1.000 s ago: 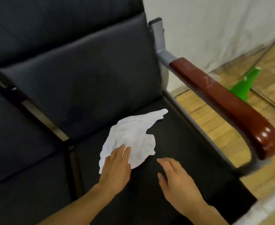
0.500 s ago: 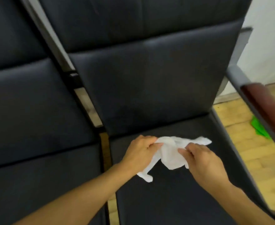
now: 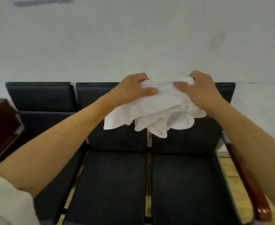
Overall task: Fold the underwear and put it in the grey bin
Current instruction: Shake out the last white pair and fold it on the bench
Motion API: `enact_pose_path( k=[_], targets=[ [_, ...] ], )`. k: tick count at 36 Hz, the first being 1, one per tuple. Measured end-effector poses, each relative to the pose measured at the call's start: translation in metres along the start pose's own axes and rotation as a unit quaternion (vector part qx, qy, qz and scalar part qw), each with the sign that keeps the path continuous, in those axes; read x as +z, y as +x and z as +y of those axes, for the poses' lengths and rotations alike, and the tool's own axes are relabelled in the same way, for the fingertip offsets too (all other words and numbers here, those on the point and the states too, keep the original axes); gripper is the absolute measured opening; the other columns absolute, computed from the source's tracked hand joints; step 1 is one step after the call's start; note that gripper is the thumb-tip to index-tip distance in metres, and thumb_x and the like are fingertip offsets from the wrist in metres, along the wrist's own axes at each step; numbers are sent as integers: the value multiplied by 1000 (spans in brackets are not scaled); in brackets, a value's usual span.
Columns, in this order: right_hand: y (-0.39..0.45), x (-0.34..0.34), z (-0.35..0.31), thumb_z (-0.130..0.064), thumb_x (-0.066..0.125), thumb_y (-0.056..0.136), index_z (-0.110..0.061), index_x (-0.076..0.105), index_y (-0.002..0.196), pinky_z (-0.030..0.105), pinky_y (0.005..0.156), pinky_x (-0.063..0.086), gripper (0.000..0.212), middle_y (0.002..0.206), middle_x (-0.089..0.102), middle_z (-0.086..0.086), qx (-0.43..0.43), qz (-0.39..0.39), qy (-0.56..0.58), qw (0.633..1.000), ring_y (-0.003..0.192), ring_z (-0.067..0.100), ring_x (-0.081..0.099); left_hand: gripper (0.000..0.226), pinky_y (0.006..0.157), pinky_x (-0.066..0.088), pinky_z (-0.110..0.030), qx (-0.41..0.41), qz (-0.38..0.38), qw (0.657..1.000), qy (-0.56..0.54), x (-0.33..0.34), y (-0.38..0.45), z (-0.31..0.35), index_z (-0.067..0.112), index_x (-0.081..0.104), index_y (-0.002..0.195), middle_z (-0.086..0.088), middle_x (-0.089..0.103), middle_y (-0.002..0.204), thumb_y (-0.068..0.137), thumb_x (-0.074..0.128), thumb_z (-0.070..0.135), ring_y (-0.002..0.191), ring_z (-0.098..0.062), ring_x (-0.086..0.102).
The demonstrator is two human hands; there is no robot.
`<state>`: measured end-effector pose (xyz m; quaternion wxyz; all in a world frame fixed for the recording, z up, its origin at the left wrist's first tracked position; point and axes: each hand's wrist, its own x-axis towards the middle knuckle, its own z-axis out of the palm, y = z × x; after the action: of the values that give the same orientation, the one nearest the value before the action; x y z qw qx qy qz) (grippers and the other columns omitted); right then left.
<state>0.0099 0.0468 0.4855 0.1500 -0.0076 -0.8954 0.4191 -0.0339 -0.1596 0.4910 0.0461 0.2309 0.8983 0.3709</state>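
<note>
The white underwear [image 3: 158, 111] hangs crumpled in the air in front of me, above the black seats. My left hand [image 3: 132, 90] grips its upper left edge, thumb on the front of the cloth. My right hand [image 3: 200, 90] grips the upper right edge, fingers curled over the top. The waistband is pulled taut between the two hands and the rest droops below in loose folds. No grey bin is in view.
A row of black padded seats [image 3: 117, 184] with metal frames runs below my arms. Reddish wooden armrests stand at the left [image 3: 0, 124] and right [image 3: 250, 184] ends. A pale wall [image 3: 133, 38] fills the background; wooden floor [image 3: 227, 172] shows at the right.
The underwear was lying on the seat, then both hands took hold of it. Now it is lifted off the seat and held up between both hands, and my view has tilted upward.
</note>
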Motion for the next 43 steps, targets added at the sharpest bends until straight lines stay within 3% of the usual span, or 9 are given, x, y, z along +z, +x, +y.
enact_pose_path(
  k=[3, 6, 11, 17, 23, 27, 31, 38, 43],
  targets=[
    [-13, -3, -63, -38, 60, 89, -15, 46, 81, 22, 55, 33, 28, 77, 47, -3, -8, -26, 27, 999, 62, 9, 42, 52, 66, 40, -21, 14, 5, 992, 127, -55, -46, 15, 28, 44, 112, 14, 52, 95, 73, 75, 46, 85, -7, 52],
    [-22, 2, -114, -44, 58, 88, -13, 51, 84, 26, 56, 35, 32, 79, 53, 1, -25, -77, 35, 996, 62, 13, 47, 43, 72, 37, -27, 22, 71, 971, 227, -92, -75, 11, 19, 49, 114, 5, 52, 100, 81, 69, 39, 91, -17, 53],
    [-40, 9, -196, -45, 59, 87, -24, 64, 100, 18, 59, 46, 26, 91, 67, -9, -72, -202, 117, 970, 73, 9, 64, 6, 66, 49, -20, 25, 157, 978, -132, -171, -142, -3, 14, 61, 85, 1, 64, 81, 86, 66, 11, 72, -6, 60],
    [-55, 56, -294, -25, 83, 67, -45, 51, 124, 24, 76, 53, 68, 111, 63, -21, -163, -440, 19, 883, 98, 2, 64, 18, 64, 45, -25, 12, 247, 938, -243, -261, -202, -46, 15, 60, 75, 2, 61, 73, 93, 57, 13, 68, -13, 57],
    [-51, 130, -366, -31, 65, 86, -21, 68, 96, 25, 66, 50, 14, 89, 71, -2, -179, -311, 39, 933, 76, 13, 66, 28, 69, 35, -31, -38, 287, 928, -233, -306, -223, -88, 13, 51, 77, -7, 50, 78, 93, 55, 36, 73, -19, 45],
    [-36, 158, -388, -32, 63, 88, -9, 66, 82, 36, 71, 49, 24, 82, 68, 13, -133, -222, 159, 953, 74, 25, 63, 17, 64, 44, -16, -36, 246, 951, -183, -316, -245, -117, 21, 53, 105, 11, 59, 86, 94, 52, 34, 71, -3, 57],
    [-20, 176, -404, -40, 67, 79, -18, 61, 80, 33, 69, 38, 23, 76, 55, 11, -103, -154, 202, 962, 70, 21, 52, 58, 59, 37, -18, -26, 141, 989, -45, -328, -259, -149, 37, 42, 118, 10, 44, 67, 71, 78, 34, 57, -3, 40],
    [-16, 189, -427, -37, 67, 82, -13, 65, 102, 36, 79, 45, 32, 91, 63, 13, -93, -241, 239, 936, 83, 23, 60, 60, 81, 48, -18, 26, 111, 992, -55, -320, -236, -142, 40, 35, 123, 19, 51, 113, 77, 73, 45, 96, -2, 56],
    [-14, 187, -445, -27, 62, 87, -10, 63, 89, 26, 61, 46, 17, 78, 60, 10, -133, -256, 181, 940, 70, 18, 57, 36, 77, 51, -16, 53, 137, 977, -153, -324, -206, -129, 27, 56, 118, 14, 64, 106, 85, 69, 30, 95, -1, 62]
  ],
)
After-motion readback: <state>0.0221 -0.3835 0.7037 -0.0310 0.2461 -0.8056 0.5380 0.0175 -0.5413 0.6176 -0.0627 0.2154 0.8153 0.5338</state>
